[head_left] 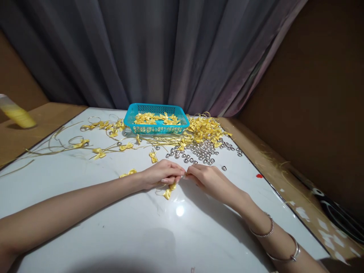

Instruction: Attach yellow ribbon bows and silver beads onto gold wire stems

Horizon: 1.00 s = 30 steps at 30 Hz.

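The teal basket (157, 130), taken as landmark, is noted upright on the white counter (133, 227), with yellow bows (145, 118) contained in it. The left hand (160, 175) and right hand (210, 181) are found on the near side of the basket, fingertips meeting. Each grip is closed to a fine pinch, and a sliver of yellow material (185, 173) is held between them; its full form is covered by the fingers. A dangling bow (167, 194) is observed just below the left fingers, farther from the basket than they are; whether it is joined to the pinched material cannot be told. A heap of bows (203, 127) is recorded immediately right of the basket, and silver beads (203, 151) are spread nearer than the basket and to its right. Gold cords (165, 140) are laid along the basket's near side, and loose bows (99, 153) are scattered to its left. A red piece (259, 176) is seen well to the right of the basket. Two bracelets (269, 229) are worn on the right forearm. A grey curtain (136, 49) is hung behind the basket.
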Tool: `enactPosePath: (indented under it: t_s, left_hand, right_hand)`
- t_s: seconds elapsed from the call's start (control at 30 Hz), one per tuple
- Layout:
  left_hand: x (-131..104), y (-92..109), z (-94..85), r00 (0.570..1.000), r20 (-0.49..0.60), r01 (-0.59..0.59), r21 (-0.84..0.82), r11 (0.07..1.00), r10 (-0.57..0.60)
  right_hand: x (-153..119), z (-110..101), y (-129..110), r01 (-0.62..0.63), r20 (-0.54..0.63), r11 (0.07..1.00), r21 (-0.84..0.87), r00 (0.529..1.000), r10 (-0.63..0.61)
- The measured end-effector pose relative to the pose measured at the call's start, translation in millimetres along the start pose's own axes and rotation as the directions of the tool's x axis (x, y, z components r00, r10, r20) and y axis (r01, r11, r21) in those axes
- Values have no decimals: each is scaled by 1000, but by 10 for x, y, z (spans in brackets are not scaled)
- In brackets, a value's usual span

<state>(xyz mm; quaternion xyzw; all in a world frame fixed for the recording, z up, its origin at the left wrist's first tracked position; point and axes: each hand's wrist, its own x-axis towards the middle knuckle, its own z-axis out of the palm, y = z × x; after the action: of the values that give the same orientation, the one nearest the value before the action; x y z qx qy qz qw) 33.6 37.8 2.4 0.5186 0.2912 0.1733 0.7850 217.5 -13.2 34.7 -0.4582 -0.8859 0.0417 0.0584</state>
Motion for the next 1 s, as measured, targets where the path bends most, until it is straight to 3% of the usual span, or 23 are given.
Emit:
enactPosePath:
  t_s: [0.17,0.37,0.6,0.8,1.0]
  left_hand:
    - [35,-4,-56,999,-12,33,-88,996,-35]
    - [48,-35,-103,999,44,8,-111,994,-3]
    - [30,-4,-60,1000,28,10,-149,989,-5]
    - [20,-6,-44,999,39,-21,-201,979,29]
    - [0,-4,-28,998,56,-26,-188,982,37]
  right_hand:
    - [-19,-49,96,-3,5,999,55,1000,3]
    - [-35,-108,141,-93,45,983,158,995,87]
    - [37,9,67,-181,14,932,314,982,186]
    - [69,104,17,-114,-66,942,316,988,142]
    - [115,187,17,-15,-123,905,424,990,74]
